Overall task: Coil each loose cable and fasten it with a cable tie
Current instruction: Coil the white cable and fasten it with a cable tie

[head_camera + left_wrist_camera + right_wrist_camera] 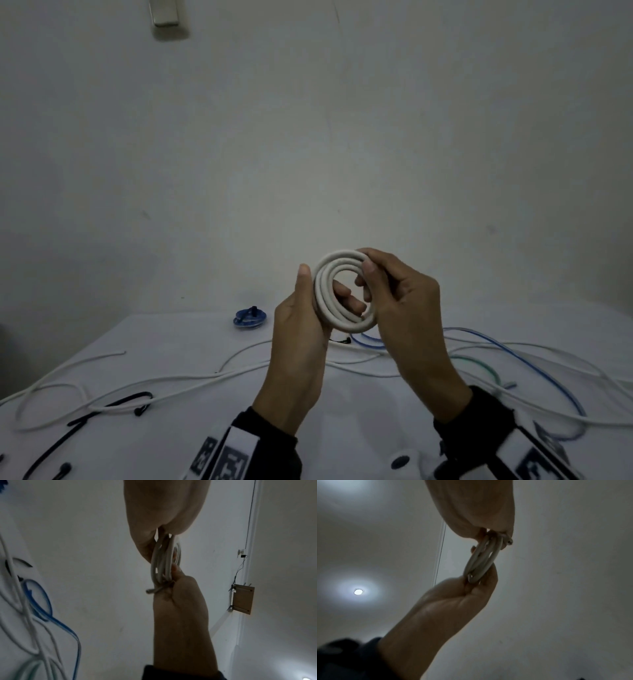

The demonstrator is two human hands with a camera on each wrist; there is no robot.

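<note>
Both hands are holding one white cable coil [344,291] up above the table [191,346], in front of the wall. Left hand [301,329] is gripping the coil's left side, thumb up along the outer turn, fingers through the middle. Right hand [407,308] is pinching the right side, thumb on top. Cut end [150,591] is sticking out near the right hand. Loose white cables [144,383], a blue cable [534,366] and black ties [102,411] are lying on the table; a coiled blue cable [248,318] is sitting far left. No readable writing; wrist bands are showing only black-and-white marker squares [233,466].
</note>
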